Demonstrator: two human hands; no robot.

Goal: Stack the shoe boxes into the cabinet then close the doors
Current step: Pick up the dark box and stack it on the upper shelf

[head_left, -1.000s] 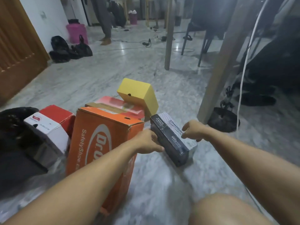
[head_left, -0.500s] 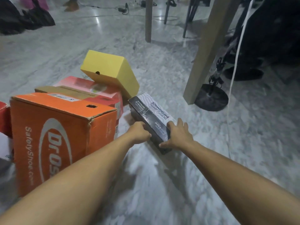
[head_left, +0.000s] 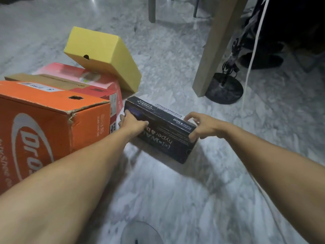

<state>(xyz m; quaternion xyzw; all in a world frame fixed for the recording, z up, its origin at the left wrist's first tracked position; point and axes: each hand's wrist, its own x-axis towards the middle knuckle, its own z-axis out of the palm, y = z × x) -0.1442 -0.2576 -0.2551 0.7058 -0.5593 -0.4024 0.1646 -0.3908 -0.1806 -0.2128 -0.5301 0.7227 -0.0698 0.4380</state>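
Both forearms reach out over the marble floor (head_left: 175,199) to a black shoe box (head_left: 163,131) that sits on the floor just right of the pile. The left hand (head_left: 131,123) grips the box's near left end, its fingers curled round the edge, and the right hand (head_left: 202,125) clamps the right end, thumb on the side and fingers over the lid. Just left stands a large orange box (head_left: 52,124). Behind that lie a brown box (head_left: 51,81) and a red box (head_left: 98,85), with a yellow box (head_left: 105,55) leaning tilted on the red one. Farther right a wooden post (head_left: 212,50) meets the floor beside a round black base (head_left: 226,89)
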